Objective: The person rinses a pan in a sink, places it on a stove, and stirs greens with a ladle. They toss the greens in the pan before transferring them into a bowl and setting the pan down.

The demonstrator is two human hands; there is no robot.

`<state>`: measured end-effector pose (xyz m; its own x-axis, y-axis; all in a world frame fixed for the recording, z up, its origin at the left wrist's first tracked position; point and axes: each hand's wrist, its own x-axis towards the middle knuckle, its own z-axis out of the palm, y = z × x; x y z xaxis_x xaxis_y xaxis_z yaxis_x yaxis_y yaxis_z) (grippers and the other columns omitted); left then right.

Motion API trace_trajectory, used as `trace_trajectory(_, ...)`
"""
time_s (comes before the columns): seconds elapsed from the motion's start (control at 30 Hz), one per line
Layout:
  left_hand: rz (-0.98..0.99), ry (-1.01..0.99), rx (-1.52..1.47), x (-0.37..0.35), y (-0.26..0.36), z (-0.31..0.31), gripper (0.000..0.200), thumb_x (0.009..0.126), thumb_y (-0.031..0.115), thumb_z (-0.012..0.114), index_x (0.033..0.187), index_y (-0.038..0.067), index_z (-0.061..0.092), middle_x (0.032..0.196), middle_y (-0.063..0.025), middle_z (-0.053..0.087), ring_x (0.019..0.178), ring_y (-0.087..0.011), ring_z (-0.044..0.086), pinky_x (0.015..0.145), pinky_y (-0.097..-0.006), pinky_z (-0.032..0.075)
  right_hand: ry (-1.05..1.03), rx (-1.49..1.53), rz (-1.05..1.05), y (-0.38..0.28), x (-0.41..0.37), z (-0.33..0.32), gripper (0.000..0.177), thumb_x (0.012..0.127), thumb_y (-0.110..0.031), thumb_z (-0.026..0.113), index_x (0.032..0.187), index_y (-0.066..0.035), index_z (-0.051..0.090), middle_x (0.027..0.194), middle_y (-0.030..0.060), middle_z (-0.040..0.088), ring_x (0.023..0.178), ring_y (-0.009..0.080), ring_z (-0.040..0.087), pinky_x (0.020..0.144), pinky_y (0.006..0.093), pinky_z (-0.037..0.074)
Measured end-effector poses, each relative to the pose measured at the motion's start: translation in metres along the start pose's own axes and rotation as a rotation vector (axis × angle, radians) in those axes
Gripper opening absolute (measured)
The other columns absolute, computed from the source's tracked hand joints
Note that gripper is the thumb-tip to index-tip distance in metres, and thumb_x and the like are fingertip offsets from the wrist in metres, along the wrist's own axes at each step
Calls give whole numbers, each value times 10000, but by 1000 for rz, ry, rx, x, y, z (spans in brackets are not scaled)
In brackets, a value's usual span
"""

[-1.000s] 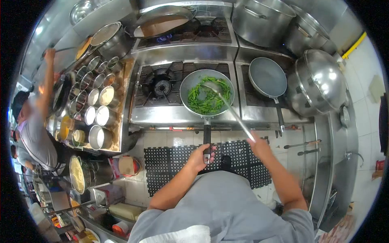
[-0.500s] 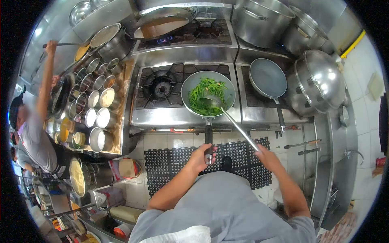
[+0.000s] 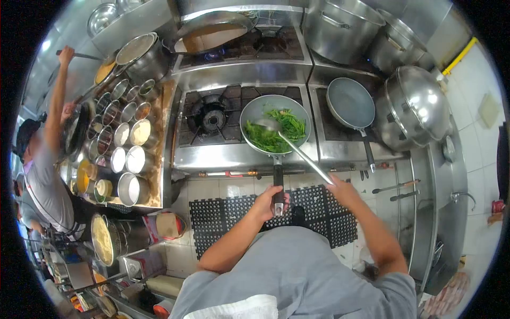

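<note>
A grey frying pan (image 3: pixel 254 109) sits on the front burner with chopped green vegetables (image 3: pixel 291 126) in it. My left hand (image 3: pixel 270 203) is wrapped round the pan's black handle, which points toward me. In my right hand (image 3: pixel 342 190) is the end of a long metal ladle (image 3: pixel 303 153). The ladle's bowl rests among the greens in the left half of the pan, its shaft slanting over the pan's front right rim.
A second frying pan (image 3: pixel 350 101) stands right, beside a domed steel pot (image 3: pixel 419 109). Left of the stove, several metal containers of ingredients fill a counter (image 3: pixel 166 138). A co-worker (image 3: pixel 50 175) reaches over it. Behind, a wok (image 3: pixel 212 34) sits over a blue flame.
The ladle's bowl has moved left through the greens, and my right hand has shifted left and up with it. The greens now lie more to the right and front. The pan has shifted slightly right.
</note>
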<state>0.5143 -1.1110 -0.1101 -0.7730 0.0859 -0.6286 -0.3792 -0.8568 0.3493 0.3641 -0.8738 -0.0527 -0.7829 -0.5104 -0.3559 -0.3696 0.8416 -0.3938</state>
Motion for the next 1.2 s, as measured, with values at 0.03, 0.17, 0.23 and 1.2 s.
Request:
trace_trajectory(0.03, -9, -3, -40, 5, 4, 0, 217, 857, 237, 563, 1012, 134, 450, 816, -82, 593, 656, -192, 577, 524, -328, 508, 37, -9, -112, 25, 3, -4, 484, 889, -392, 491, 1301, -142, 443, 1035, 239, 601, 973, 401, 575, 842, 428, 449)
trace_trajectory(0.17, -31, -64, -50, 17, 16, 9, 190, 819, 225, 615, 781, 73, 507, 642, -67, 537, 491, -162, 514, 455, -307, 455, -101, -32, -61, 9, 10, -116, 487, 892, -426, 509, 1304, -170, 468, 690, 77, 574, 563, 163, 535, 537, 315, 463)
trace_trajectory(0.23, 103, -31, 104, 15, 17, 19, 173, 813, 159, 586, 714, 66, 480, 555, -34, 470, 420, -129, 448, 380, -285, 404, -358, 208, 304, -48, -2, -204, 491, 893, -433, 514, 1324, -206, 448, 586, -7, 429, 432, 65, 354, 382, 230, 334)
trace_trajectory(1.2, 30, 99, 462, -63, -1, 59, 224, 751, 90, 520, 542, 52, 448, 486, -67, 444, 394, -175, 459, 385, -312, 402, 15, -418, -166, 4, -39, -184, 475, 865, -352, 535, 1311, -221, 437, 948, 164, 642, 836, 356, 624, 747, 455, 484)
